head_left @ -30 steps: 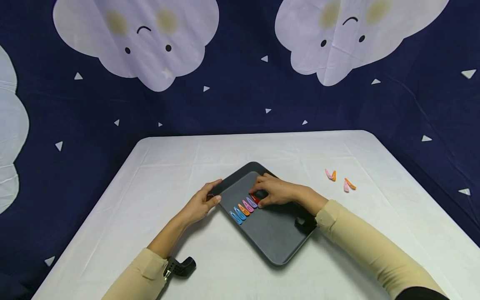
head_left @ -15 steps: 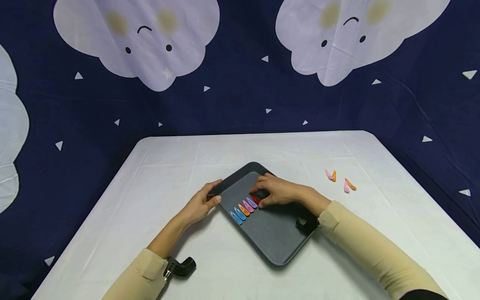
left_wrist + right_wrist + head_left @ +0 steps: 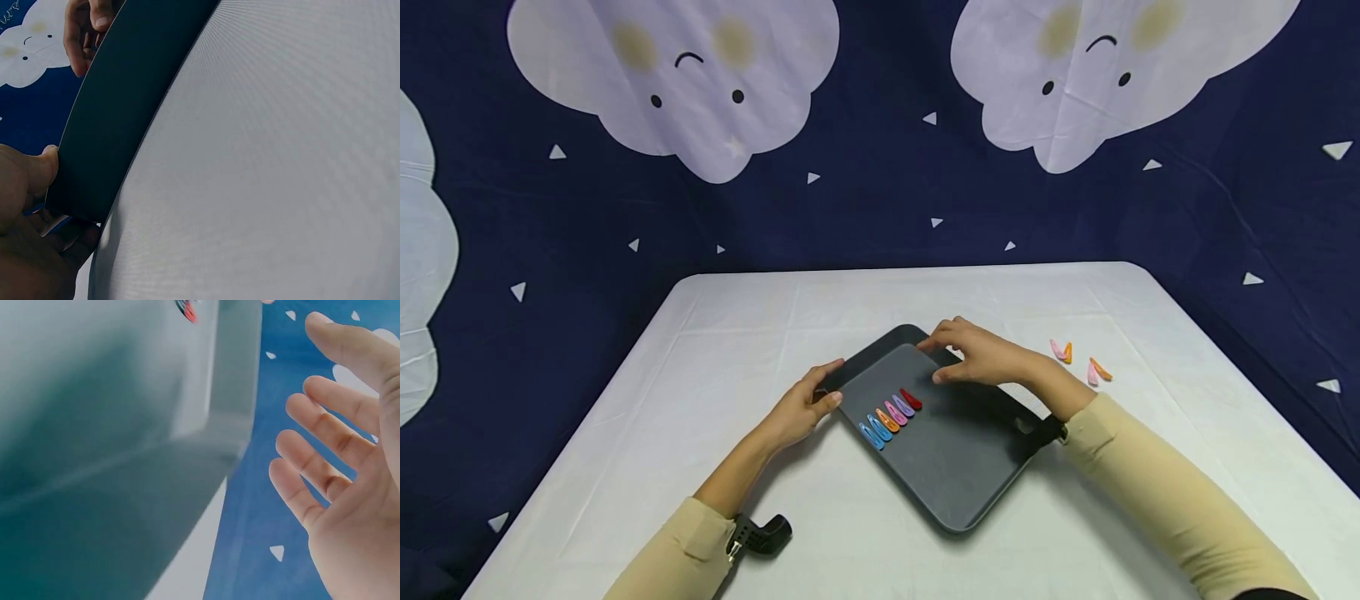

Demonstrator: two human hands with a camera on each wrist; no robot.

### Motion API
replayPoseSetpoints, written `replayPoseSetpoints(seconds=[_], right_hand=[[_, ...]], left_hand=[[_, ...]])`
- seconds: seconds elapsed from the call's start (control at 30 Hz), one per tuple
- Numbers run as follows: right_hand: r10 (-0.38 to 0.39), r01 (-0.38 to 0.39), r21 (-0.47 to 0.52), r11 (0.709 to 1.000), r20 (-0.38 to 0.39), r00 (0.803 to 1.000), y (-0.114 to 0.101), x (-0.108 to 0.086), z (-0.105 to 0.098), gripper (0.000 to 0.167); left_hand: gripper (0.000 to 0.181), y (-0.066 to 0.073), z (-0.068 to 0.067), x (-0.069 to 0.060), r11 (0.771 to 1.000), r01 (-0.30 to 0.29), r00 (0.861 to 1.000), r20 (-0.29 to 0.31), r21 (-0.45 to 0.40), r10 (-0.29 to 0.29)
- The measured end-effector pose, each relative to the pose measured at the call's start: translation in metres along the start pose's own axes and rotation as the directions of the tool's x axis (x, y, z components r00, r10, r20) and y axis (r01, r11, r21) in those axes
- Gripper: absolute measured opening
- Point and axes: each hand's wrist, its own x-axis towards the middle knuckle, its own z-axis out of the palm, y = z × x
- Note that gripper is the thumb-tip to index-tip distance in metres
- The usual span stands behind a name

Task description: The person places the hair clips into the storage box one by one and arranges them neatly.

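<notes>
In the head view a dark grey tray [image 3: 955, 500] lies at an angle. A slanted row of hair clips crosses it: blue, orange [image 3: 887, 419], pink, purple [image 3: 903, 406] and a red one [image 3: 912, 399] at the upper end. The left hand [image 3: 797, 408] grips the tray's left corner, thumb on the rim; in the left wrist view that hand [image 3: 37, 219] has fingers under the edge. Above the tray's upper right side hovers the right hand [image 3: 977, 354], holding nothing. The right wrist view shows this hand [image 3: 350, 444] with its fingers apart and relaxed.
Right of the tray, pink and orange clips [image 3: 1099, 369] lie on the white table [image 3: 760, 325] in two small groups, close to the right forearm. A dark blue cloth with clouds hangs behind the table. Each wrist carries a black camera.
The right hand has let go of the red clip, which stays in the row, and has moved up and to the right. The left hand and the tray have stayed put.
</notes>
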Motion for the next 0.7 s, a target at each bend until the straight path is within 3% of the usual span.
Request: replayPoseSetpoints(seconds=[0.17, 0.27, 0.43, 0.7], right_hand=[[0.040, -0.039, 0.015, 0.999, -0.073, 0.997, 0.007, -0.010, -0.017, 0.048], [0.055, -0.057, -0.010, 0.998, -0.142, 0.988, 0.014, -0.019, -0.027, 0.048], [0.121, -0.134, -0.034, 0.990, -0.260, 0.958, 0.031, -0.038, -0.037, 0.047], [0.298, -0.320, -0.025, 0.947, -0.305, 0.905, 0.057, -0.066, -0.046, 0.049]], left_hand=[[0.055, -0.021, 0.003, 0.007, 1.000, -0.021, 1.000, -0.019, 0.007, 0.021], [0.054, -0.027, 0.003, 0.009, 0.999, -0.040, 0.999, -0.024, 0.013, 0.040], [0.054, -0.029, 0.002, 0.010, 0.999, -0.048, 0.999, -0.023, 0.008, 0.048], [0.055, -0.028, 0.001, 0.009, 0.999, -0.048, 0.999, -0.023, 0.016, 0.049]])
